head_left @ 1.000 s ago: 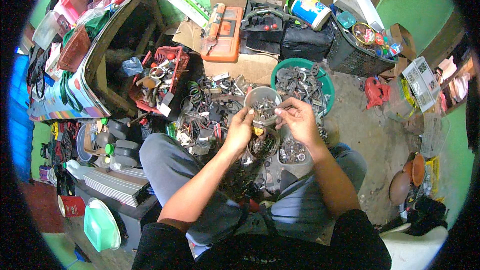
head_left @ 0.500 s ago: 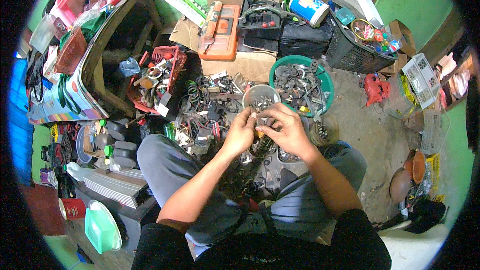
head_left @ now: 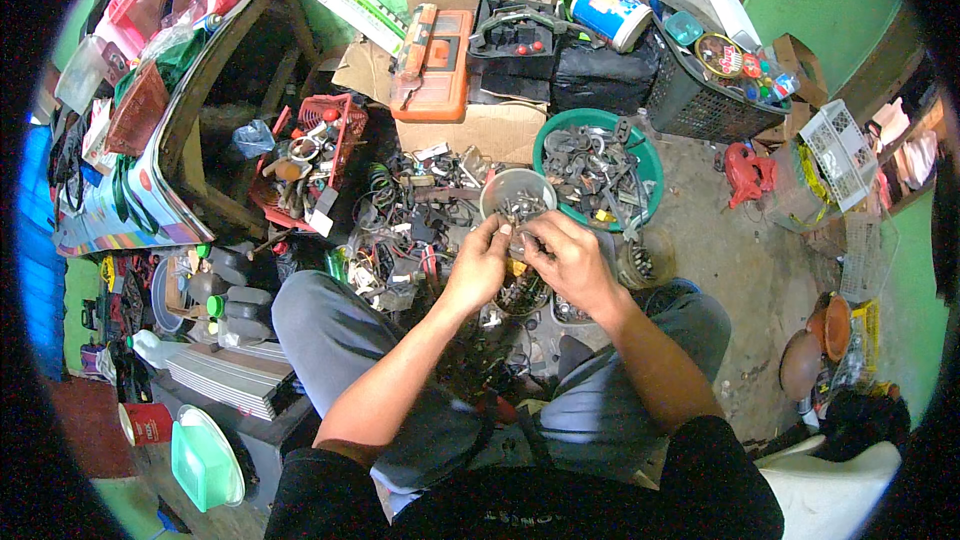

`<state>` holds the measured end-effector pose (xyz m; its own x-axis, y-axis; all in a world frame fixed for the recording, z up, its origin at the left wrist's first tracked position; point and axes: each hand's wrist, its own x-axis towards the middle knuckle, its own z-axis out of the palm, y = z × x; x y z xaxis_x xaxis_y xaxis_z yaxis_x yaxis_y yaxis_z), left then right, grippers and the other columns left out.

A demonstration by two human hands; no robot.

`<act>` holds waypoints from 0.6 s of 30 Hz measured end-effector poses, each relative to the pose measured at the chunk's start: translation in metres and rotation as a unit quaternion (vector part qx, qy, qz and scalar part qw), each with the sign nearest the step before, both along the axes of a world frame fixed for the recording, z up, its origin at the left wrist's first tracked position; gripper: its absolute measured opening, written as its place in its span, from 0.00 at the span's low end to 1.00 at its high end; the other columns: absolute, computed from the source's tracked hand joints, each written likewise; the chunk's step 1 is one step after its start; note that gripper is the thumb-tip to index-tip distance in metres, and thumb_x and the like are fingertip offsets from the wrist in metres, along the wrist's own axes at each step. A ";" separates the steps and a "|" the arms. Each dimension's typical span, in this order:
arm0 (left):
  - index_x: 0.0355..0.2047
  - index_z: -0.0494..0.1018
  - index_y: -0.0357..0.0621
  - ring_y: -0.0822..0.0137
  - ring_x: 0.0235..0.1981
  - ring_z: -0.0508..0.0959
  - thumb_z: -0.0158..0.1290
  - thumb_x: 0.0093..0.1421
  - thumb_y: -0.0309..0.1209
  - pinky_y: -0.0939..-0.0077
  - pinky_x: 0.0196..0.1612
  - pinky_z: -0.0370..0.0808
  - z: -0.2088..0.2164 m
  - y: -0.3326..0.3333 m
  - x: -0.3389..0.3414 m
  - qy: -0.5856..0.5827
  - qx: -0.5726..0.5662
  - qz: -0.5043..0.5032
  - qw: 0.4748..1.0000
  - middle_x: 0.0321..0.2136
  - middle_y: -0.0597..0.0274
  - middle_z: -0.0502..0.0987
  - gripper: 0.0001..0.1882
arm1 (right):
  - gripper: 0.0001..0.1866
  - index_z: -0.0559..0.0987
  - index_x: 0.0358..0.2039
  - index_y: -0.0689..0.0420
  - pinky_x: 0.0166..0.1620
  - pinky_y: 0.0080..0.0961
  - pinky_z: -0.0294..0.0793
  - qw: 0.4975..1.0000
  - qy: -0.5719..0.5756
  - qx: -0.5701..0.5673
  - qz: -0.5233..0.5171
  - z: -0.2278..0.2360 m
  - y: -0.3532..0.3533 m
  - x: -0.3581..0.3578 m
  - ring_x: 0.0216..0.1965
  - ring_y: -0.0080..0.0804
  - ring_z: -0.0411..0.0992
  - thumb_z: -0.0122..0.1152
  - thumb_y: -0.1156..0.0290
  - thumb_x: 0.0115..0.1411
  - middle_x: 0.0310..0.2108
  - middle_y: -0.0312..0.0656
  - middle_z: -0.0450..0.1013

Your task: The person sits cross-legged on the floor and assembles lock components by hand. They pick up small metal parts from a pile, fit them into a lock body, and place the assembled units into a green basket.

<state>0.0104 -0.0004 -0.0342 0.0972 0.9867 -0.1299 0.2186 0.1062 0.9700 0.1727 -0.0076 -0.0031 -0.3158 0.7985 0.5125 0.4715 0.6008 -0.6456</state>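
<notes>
Close together in front of me, both my hands work over the near rim of a clear round tub (head_left: 518, 183) that holds small metal parts. My left hand (head_left: 480, 266) is closed in a pinch, thumb on top. Its fingertips touch something too small to name. Beside it, my right hand (head_left: 570, 258) is closed too, fingers bent and thumb against them; what they hold is hidden. Below the hands sits a container of small mixed parts (head_left: 522, 297), partly covered by them. A clear tray (head_left: 570, 312) with metal pieces lies under my right wrist.
A green basin (head_left: 655, 165) of metal parts stands beyond my right hand. Loose wires and scrap (head_left: 420, 215) cover the floor to the left. Farther out are a red basket (head_left: 345, 145), an orange toolbox (head_left: 435, 70) and a dark crate (head_left: 690, 105). A jar of parts (head_left: 642, 260) stands at right.
My right hand's fingers have curled in more and drawn closer to the left fingertips. The left hand keeps nearly the same pose. The whole view has shifted slightly.
</notes>
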 end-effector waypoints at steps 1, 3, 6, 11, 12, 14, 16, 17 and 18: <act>0.40 0.69 0.32 0.64 0.40 0.75 0.41 0.68 0.35 0.67 0.45 0.69 -0.001 0.001 0.000 -0.023 -0.013 -0.002 1.000 0.35 0.47 0.76 0.15 | 0.11 0.76 0.36 0.62 0.37 0.38 0.75 1.000 0.004 -0.010 -0.005 -0.001 0.000 0.001 0.36 0.49 0.75 0.63 0.77 0.52 0.34 0.49 0.73; 0.42 0.70 0.32 0.65 0.41 0.75 0.42 0.67 0.35 0.69 0.45 0.69 0.010 0.000 -0.002 -0.013 -0.043 -0.016 0.999 0.36 0.48 0.77 0.16 | 0.10 0.76 0.36 0.63 0.37 0.37 0.75 0.999 0.011 -0.030 -0.016 -0.003 0.001 0.003 0.36 0.49 0.75 0.62 0.77 0.52 0.33 0.49 0.74; 0.43 0.71 0.34 0.72 0.34 0.72 0.42 0.68 0.36 0.76 0.38 0.69 0.011 -0.001 0.000 -0.012 -0.040 0.003 0.999 0.32 0.59 0.75 0.16 | 0.09 0.77 0.36 0.63 0.38 0.36 0.75 0.999 0.017 -0.040 -0.023 -0.004 0.003 0.006 0.35 0.48 0.75 0.62 0.77 0.53 0.33 0.49 0.74; 0.44 0.71 0.36 0.76 0.32 0.72 0.43 0.68 0.37 0.78 0.34 0.70 0.005 0.000 -0.003 -0.034 -0.026 0.001 0.999 0.31 0.64 0.75 0.16 | 0.11 0.77 0.37 0.63 0.38 0.34 0.75 0.996 0.053 -0.068 0.017 -0.006 0.005 0.003 0.35 0.46 0.76 0.63 0.74 0.54 0.34 0.49 0.75; 0.45 0.71 0.36 0.76 0.32 0.72 0.43 0.68 0.37 0.78 0.34 0.70 0.005 0.000 -0.003 -0.036 -0.027 0.007 0.999 0.31 0.63 0.75 0.16 | 0.11 0.77 0.37 0.64 0.38 0.34 0.75 0.996 0.056 -0.067 0.024 -0.007 0.005 0.002 0.35 0.46 0.76 0.63 0.74 0.54 0.34 0.49 0.75; 0.47 0.70 0.36 0.73 0.34 0.74 0.43 0.68 0.38 0.77 0.37 0.71 0.006 -0.001 -0.003 -0.039 -0.044 0.019 0.998 0.33 0.60 0.76 0.18 | 0.11 0.78 0.37 0.63 0.38 0.33 0.74 0.995 0.043 -0.091 0.024 -0.003 0.002 -0.001 0.35 0.45 0.76 0.64 0.73 0.54 0.35 0.49 0.75; 0.50 0.69 0.34 0.68 0.40 0.76 0.43 0.68 0.39 0.74 0.43 0.72 0.012 -0.001 -0.001 -0.044 -0.076 0.028 0.996 0.39 0.55 0.77 0.20 | 0.12 0.78 0.37 0.63 0.37 0.33 0.74 0.992 0.047 -0.115 0.021 -0.001 0.000 -0.002 0.35 0.45 0.76 0.65 0.72 0.54 0.35 0.49 0.75; 0.52 0.67 0.33 0.66 0.43 0.75 0.43 0.68 0.40 0.73 0.47 0.70 0.016 -0.002 -0.001 -0.036 -0.072 0.026 0.996 0.42 0.52 0.76 0.22 | 0.12 0.78 0.37 0.63 0.37 0.33 0.74 0.990 0.058 -0.126 0.019 0.000 0.000 -0.002 0.35 0.45 0.76 0.65 0.71 0.53 0.35 0.49 0.75; 0.54 0.66 0.32 0.63 0.47 0.74 0.43 0.67 0.40 0.71 0.50 0.69 0.024 -0.004 -0.002 -0.028 -0.067 0.024 0.997 0.45 0.49 0.75 0.23 | 0.12 0.78 0.37 0.63 0.36 0.33 0.75 0.988 0.068 -0.137 0.018 0.001 0.000 -0.003 0.35 0.45 0.76 0.66 0.71 0.53 0.35 0.49 0.74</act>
<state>0.0088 -0.0041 -0.0105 0.0603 0.9646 -0.2568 0.1557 0.2450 0.9569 0.1698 -0.0076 -0.0020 -0.2903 0.9027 0.3175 0.3505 0.4091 -0.8425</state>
